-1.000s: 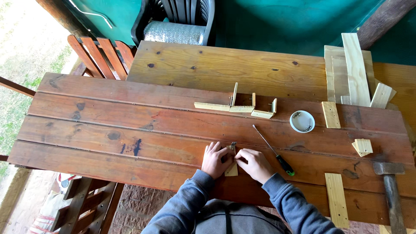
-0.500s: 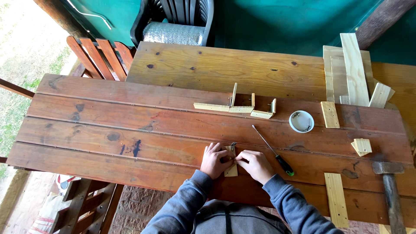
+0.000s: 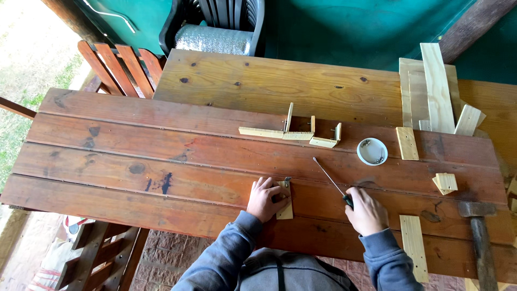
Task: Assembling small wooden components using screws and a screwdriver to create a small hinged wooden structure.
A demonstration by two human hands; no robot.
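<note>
Left hand (image 3: 265,198) presses flat on the small wood block (image 3: 285,200) at the table's (image 3: 161,156) near edge, pinning it steady, while the right hand (image 3: 367,211) closes around the screwdriver (image 3: 333,183) handle, shaft pointing far-left.

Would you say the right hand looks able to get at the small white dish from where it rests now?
Probably yes: the right hand grips the screwdriver, and only bare table lies between it and the white dish.
</note>
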